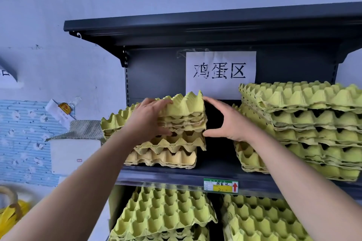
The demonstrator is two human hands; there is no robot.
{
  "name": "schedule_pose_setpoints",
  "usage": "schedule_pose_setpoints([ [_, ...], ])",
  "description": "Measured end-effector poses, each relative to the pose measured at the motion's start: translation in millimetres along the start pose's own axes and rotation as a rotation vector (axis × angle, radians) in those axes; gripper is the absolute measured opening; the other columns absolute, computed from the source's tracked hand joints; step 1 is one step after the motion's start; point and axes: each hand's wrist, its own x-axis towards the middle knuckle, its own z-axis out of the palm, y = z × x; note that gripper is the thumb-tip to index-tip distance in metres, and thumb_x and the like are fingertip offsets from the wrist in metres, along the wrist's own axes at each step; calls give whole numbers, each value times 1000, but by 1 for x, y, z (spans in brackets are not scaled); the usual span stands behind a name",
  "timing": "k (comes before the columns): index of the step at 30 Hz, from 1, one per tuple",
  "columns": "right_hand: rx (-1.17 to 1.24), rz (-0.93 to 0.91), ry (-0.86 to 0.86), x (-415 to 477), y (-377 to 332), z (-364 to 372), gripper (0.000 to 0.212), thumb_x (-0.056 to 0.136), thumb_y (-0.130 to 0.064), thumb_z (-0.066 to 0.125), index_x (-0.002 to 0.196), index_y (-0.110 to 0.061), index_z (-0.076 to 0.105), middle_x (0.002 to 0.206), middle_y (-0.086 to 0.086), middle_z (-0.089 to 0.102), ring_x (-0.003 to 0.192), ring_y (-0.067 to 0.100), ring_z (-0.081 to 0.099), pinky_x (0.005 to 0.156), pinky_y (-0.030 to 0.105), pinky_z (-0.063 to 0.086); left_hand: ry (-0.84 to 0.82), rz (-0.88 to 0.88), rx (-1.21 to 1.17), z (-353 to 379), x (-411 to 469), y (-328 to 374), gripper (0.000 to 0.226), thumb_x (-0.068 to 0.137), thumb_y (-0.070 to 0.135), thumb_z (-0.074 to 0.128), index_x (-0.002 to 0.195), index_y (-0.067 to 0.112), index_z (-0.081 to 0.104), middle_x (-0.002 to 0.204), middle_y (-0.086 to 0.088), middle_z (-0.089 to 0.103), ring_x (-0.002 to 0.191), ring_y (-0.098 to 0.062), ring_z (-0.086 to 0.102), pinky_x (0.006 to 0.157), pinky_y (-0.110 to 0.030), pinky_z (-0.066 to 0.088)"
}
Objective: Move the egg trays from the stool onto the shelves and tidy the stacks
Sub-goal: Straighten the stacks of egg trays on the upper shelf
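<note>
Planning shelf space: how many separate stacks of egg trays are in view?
4, two per shelf: upper left stack, gripped by left hand and right hand; upper right stack; lower left stack; lower right stack. Others may be hidden off-frame.

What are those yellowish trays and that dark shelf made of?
Trays: moulded paper pulp, it seems; matte and fibrous, with ragged, dented edges. Shelf: probably painted sheet metal; smooth dark grey with a faint sheen, thin folded edges and slotted uprights.
</note>
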Motion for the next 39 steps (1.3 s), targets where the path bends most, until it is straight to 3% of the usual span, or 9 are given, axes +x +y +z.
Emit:
schedule_pose_setpoints([
  [4,-35,7,-40,8,0,-5,109,68,-27,83,147,-46,10,155,-16,17,141,4,18,114,30,19,-12,-33,-30,-22,-5,-12,86,65,42,83,139,37,40,120,1,52,123,-18,33,100,-37,33],
  [9,-124,-48,-67,33,-9,-7,103,71,-19,82,147,-44,17,155,-15,20,141,6,20,117,36,20,-44,-53,-67,-37,-21,-21,84,65,37,85,136,40,41,105,7,42,115,-10,28,97,-34,29],
  [16,-162,-146,-11,65,-17,14,106,66,-27,85,145,-48,18,156,-11,19,142,13,24,116,40,24,-22,-96,-106,-42,-26,-44,83,64,37,86,133,46,40,111,5,41,118,-15,31,101,-42,37],
  [20,-178,-213,48,74,-25,25,97,62,-30,87,144,-32,35,153,-7,29,139,15,30,115,41,25,-12,-83,-181,-48,-33,-55,80,66,31,86,127,51,39,112,5,43,111,-11,34,90,-29,39],
  [24,-209,-280,101,75,-39,29,86,61,-32,88,136,-20,47,144,-4,44,132,15,40,112,41,30,-33,-53,-172,-58,-35,-64,81,67,28,86,134,43,41,116,7,40,111,-11,37,89,-25,35],
  [31,-167,-186,127,52,-76,18,70,63,-35,85,125,-33,52,123,-13,43,114,7,42,96,26,35,-25,8,-198,-66,-28,-91,85,65,21,88,135,41,44,118,12,41,116,-8,33,96,-32,38],
  [34,-197,-134,124,44,-92,19,69,65,-35,84,126,-35,51,118,-12,40,109,5,40,89,21,31,-50,63,-181,-56,-25,-106,91,67,27,86,140,43,34,128,21,44,129,-15,33,104,-40,37],
  [39,-256,-82,188,40,-106,41,69,65,-40,83,126,-34,53,111,-5,40,112,15,37,97,33,34,-45,93,-361,-52,-32,-111,109,60,39,89,143,52,20,147,14,32,130,-6,33,101,-24,32],
])
